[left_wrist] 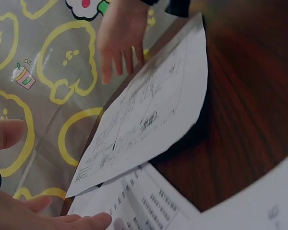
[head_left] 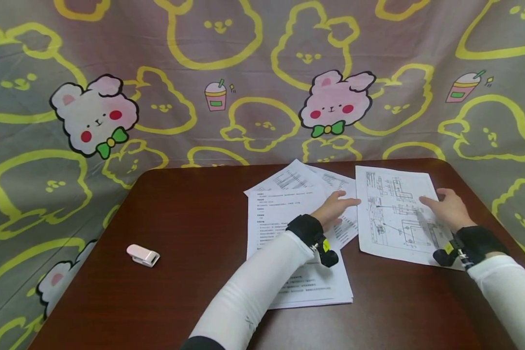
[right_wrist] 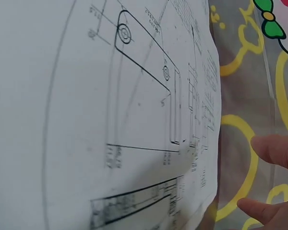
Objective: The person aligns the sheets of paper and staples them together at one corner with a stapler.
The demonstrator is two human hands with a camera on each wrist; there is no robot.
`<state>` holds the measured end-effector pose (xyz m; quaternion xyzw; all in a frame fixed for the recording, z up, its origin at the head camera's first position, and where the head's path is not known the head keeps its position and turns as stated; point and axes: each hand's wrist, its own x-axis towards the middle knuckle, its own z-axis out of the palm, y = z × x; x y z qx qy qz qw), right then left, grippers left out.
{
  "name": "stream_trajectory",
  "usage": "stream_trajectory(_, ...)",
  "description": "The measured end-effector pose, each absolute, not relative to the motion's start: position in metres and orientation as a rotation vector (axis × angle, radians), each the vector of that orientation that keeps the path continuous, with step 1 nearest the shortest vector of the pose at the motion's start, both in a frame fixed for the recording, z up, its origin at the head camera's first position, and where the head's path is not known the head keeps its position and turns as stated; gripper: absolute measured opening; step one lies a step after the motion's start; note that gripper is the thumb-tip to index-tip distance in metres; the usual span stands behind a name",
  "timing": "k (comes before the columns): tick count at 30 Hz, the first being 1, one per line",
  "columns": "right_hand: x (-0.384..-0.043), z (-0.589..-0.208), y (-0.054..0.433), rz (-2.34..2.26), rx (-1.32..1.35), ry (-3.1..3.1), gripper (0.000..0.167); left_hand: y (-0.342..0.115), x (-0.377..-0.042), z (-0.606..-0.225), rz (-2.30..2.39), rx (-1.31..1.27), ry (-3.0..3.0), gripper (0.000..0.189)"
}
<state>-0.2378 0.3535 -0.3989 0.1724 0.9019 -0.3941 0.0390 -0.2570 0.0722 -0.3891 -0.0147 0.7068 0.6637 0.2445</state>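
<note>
"Looking from the head view, where is the drawing sheet (head_left: 395, 218)?"

"Toward the right side of the brown table (head_left: 192, 218), its left edge overlapping a printed page. The left wrist view shows its near edge raised, with dark shadow underneath."

"And the left hand (head_left: 331, 211)?"

"Above the printed papers, just beside the sheet's left edge. Its fingers and thumb are extended and spread, gripping nothing. Whether a fingertip touches the edge, I can't tell."

"What about the right hand (head_left: 450, 210)?"

"At the sheet's right edge, thumb toward the drawing. Its fingers are straight, with thumb and finger well apart in the right wrist view. I can't tell if it touches the paper."

"Which papers lie beneath the left arm?"

"A stack of text pages (head_left: 273, 218), upright to the viewer, with angled pages (head_left: 284, 179) sticking out behind it."

"Anything else?"

"A small pale pink and white device (head_left: 143, 255) lies alone on the left part of the table. Both arms wear white sleeves (head_left: 249, 282) and black wristbands (head_left: 305, 229). Behind hangs a cloth (head_left: 253, 63) printed with yellow outlines and rabbit faces."
</note>
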Motion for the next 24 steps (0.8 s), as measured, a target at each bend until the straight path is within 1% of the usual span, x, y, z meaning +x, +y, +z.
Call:
stream_trajectory(5,-0.2354,-0.4062,0.3611,-1.286,0.574,2.696,0.093,0.0714,-0.2543,-0.3908,1.815,-0.031,1.803,0.071)
stream_trajectory(12,-0.2337,-0.4090,0.3643,-1.365,0.594,2.696,0.081,0.0770,-0.2521,-0.3951,1.842,-0.032,1.710,0.072)
stream_trajectory(20,-0.2340,-0.4091,0.3645,-1.459,0.700,2.611,0.078,0.0791,-0.2504,-0.3977,1.951,-0.098,1.545,0.074)
stream_trajectory(24,-0.2334,-0.4100,0.3640,-1.463,0.748,2.588,0.073,0.0793,-0.2511,-0.3990,1.976,-0.106,1.516,0.072)
